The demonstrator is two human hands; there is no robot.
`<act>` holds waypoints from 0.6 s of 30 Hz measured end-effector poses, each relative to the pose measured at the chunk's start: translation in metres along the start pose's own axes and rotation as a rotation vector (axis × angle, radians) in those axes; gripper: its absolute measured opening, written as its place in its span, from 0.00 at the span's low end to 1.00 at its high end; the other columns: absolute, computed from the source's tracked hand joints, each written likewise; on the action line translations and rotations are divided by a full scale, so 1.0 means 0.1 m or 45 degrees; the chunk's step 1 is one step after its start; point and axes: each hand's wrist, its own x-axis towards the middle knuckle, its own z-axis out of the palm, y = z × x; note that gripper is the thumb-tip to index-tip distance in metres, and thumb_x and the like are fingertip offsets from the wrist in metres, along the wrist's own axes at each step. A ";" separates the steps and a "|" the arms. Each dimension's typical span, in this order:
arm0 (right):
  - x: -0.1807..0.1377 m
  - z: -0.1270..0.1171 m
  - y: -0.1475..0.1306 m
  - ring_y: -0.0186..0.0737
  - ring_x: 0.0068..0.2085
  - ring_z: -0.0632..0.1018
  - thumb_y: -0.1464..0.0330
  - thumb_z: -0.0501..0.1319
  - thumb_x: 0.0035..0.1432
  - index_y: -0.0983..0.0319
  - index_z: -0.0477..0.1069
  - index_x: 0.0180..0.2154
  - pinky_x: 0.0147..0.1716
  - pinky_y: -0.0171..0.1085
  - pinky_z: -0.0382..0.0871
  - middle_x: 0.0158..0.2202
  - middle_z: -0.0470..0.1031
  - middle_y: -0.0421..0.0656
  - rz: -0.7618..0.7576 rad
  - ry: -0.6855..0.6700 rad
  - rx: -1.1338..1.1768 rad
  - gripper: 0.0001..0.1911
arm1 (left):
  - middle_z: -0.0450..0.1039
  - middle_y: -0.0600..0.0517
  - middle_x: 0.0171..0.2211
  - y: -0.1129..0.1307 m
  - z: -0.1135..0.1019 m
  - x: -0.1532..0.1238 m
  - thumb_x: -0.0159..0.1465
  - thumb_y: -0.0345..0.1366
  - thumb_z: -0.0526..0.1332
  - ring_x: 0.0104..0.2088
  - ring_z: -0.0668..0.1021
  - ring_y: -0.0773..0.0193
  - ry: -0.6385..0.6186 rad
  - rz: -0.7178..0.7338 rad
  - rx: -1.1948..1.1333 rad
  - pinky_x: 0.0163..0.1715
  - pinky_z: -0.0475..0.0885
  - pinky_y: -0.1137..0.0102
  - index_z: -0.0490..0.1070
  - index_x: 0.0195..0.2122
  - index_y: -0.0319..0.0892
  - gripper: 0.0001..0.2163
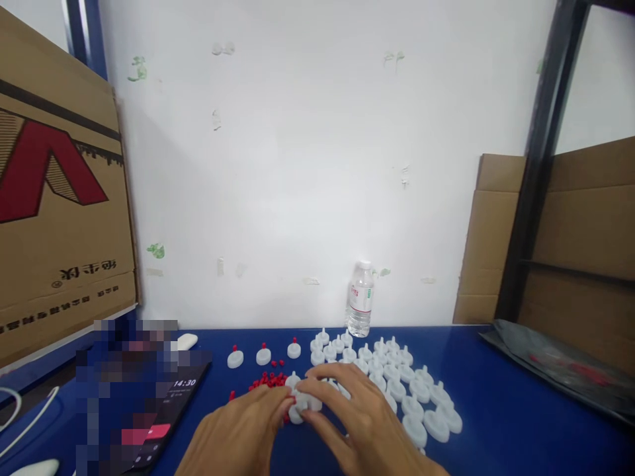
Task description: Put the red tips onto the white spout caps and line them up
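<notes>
My right hand [364, 413] is closed on a white nozzle cap [313, 402], held on its side with the nozzle towards the left. My left hand [238, 423] meets it from the left, thumb and fingers pinched on a small red tip cap [292, 400], mostly hidden by the fingers. Under and behind the hands, a heap of red tip caps [268, 380] lies on the blue table. To the right spreads a large group of white nozzle caps [394, 388], their spouts up. At the back left stand several white caps with red tips [263, 356].
A water bottle [360, 301] stands against the white wall. A phone [171, 403] lies at the left near a printed cardboard box [64, 198] and a white cable [30, 430]. A grey plastic bag [555, 363] lies along the right edge.
</notes>
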 end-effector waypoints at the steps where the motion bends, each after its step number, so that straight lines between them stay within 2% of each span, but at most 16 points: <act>1: 0.00 0.00 0.02 0.45 0.44 0.80 0.71 0.58 0.67 0.56 0.72 0.51 0.44 0.45 0.76 0.46 0.78 0.47 0.009 -0.032 -0.043 0.13 | 0.83 0.52 0.45 -0.07 -0.01 -0.01 0.64 0.31 0.51 0.45 0.83 0.58 -0.005 -0.066 0.086 0.43 0.78 0.70 0.77 0.48 0.52 0.19; 4: -0.01 -0.02 0.09 0.47 0.46 0.79 0.72 0.57 0.67 0.56 0.73 0.48 0.45 0.47 0.74 0.47 0.78 0.47 0.065 -0.076 -0.119 0.11 | 0.76 0.43 0.57 -0.29 -0.13 -0.05 0.62 0.28 0.47 0.55 0.78 0.46 -0.015 -0.270 0.287 0.48 0.77 0.55 0.71 0.59 0.45 0.27; 6: -0.01 -0.05 0.14 0.47 0.47 0.79 0.73 0.57 0.67 0.57 0.72 0.46 0.48 0.48 0.72 0.45 0.78 0.46 0.102 -0.092 -0.129 0.09 | 0.74 0.41 0.58 -0.40 -0.24 -0.08 0.62 0.28 0.45 0.57 0.76 0.44 -0.074 -0.362 0.327 0.51 0.75 0.51 0.71 0.60 0.42 0.27; 10: 0.05 -0.09 0.26 0.46 0.49 0.78 0.73 0.59 0.66 0.57 0.71 0.43 0.54 0.52 0.67 0.46 0.78 0.44 0.199 -0.129 -0.122 0.06 | 0.77 0.43 0.55 -0.51 -0.32 -0.13 0.66 0.34 0.47 0.59 0.75 0.47 -0.135 -0.392 0.268 0.55 0.72 0.55 0.75 0.55 0.44 0.22; 13: 0.20 -0.07 0.37 0.47 0.49 0.77 0.69 0.61 0.65 0.57 0.72 0.43 0.49 0.48 0.70 0.48 0.75 0.46 0.272 -0.176 -0.164 0.04 | 0.79 0.45 0.51 -0.49 -0.23 -0.13 0.65 0.36 0.51 0.57 0.76 0.50 -0.120 -0.347 0.214 0.54 0.73 0.59 0.75 0.54 0.46 0.20; 18: 0.61 0.08 0.61 0.43 0.42 0.78 0.65 0.61 0.67 0.58 0.76 0.42 0.47 0.44 0.67 0.39 0.77 0.43 0.369 -0.431 -0.322 0.06 | 0.80 0.45 0.48 -0.43 -0.08 -0.16 0.62 0.32 0.52 0.52 0.80 0.54 -0.195 -0.308 0.153 0.50 0.75 0.64 0.77 0.51 0.46 0.20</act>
